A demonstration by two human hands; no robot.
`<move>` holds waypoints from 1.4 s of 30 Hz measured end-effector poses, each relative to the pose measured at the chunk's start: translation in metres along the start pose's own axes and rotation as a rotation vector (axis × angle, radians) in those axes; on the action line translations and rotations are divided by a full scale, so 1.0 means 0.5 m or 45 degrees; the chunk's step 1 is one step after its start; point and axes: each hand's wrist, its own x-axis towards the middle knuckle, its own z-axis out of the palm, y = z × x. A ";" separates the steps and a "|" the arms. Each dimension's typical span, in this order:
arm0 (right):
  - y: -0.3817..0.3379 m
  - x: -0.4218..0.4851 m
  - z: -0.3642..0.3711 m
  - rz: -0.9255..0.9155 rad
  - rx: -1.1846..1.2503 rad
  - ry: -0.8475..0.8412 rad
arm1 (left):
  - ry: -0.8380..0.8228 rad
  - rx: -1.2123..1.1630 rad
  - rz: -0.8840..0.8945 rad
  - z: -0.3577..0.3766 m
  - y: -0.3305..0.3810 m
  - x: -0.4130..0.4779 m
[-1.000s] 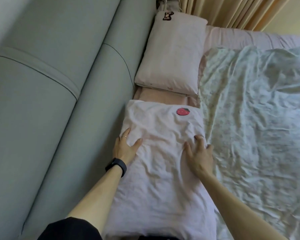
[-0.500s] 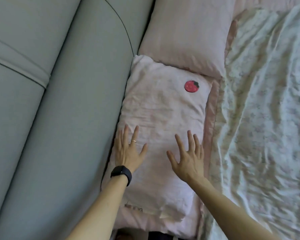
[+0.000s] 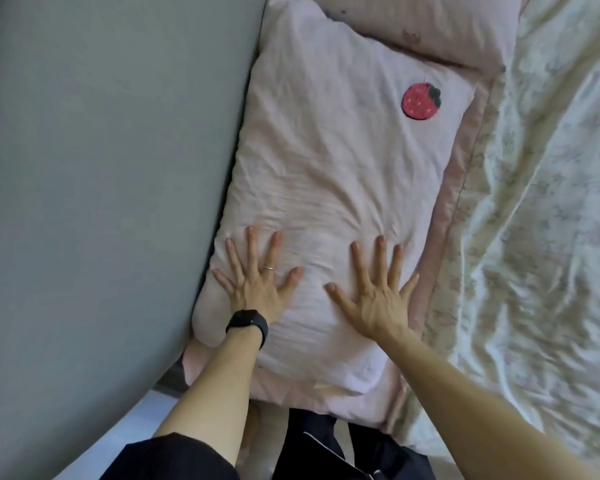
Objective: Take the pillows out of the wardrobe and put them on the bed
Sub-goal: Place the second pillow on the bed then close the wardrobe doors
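Observation:
A pale pink pillow [image 3: 329, 161] with a red strawberry patch [image 3: 420, 100] lies flat on the bed against the grey headboard. My left hand [image 3: 257, 282], with a ring and a black wristband, rests palm-down on its near left part, fingers spread. My right hand [image 3: 374, 289] lies palm-down beside it on the near right part, fingers spread as well. Neither hand grips the fabric. A second pink pillow [image 3: 420, 26] lies beyond the first at the top edge, partly cut off by the frame.
The padded grey headboard [image 3: 101, 202] fills the left side. A crumpled floral duvet [image 3: 541, 237] covers the bed on the right. A pink sheet edge [image 3: 444, 216] shows between pillow and duvet. My dark-clothed legs stand at the bed's near edge.
The view has moved closer and lower over the strawberry pillow. Both hands slid back toward its near end and now press flat with fingers spread wide.

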 end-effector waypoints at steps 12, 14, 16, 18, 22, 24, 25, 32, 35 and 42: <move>0.008 -0.097 -0.134 0.033 -0.161 -0.465 | -0.567 0.305 -0.134 -0.139 0.068 -0.095; 0.012 -0.118 -0.196 0.037 -0.126 -0.533 | -0.719 0.346 -0.027 -0.195 0.089 -0.096; 0.020 -0.163 -0.250 0.058 -0.049 -0.523 | -0.783 0.345 0.124 -0.251 0.125 -0.108; 0.032 -0.229 -0.293 0.081 0.095 -0.419 | -0.748 0.320 0.236 -0.302 0.179 -0.133; 0.064 -0.382 -0.350 0.119 0.557 -0.017 | -0.600 0.235 0.477 -0.373 0.311 -0.194; 0.089 -0.458 -0.372 0.144 0.707 0.215 | -0.512 0.210 0.630 -0.400 0.381 -0.229; 0.105 -0.495 -0.382 0.169 0.765 0.324 | -0.464 0.193 0.712 -0.412 0.417 -0.250; 0.259 -0.732 -0.409 0.398 1.030 0.952 | -0.242 0.060 1.151 -0.462 0.653 -0.401; 0.334 -0.830 -0.403 0.536 1.037 1.143 | -0.233 0.040 1.350 -0.450 0.758 -0.491; 0.504 -1.067 -0.341 0.752 1.025 1.446 | -0.325 0.035 1.754 -0.354 0.990 -0.785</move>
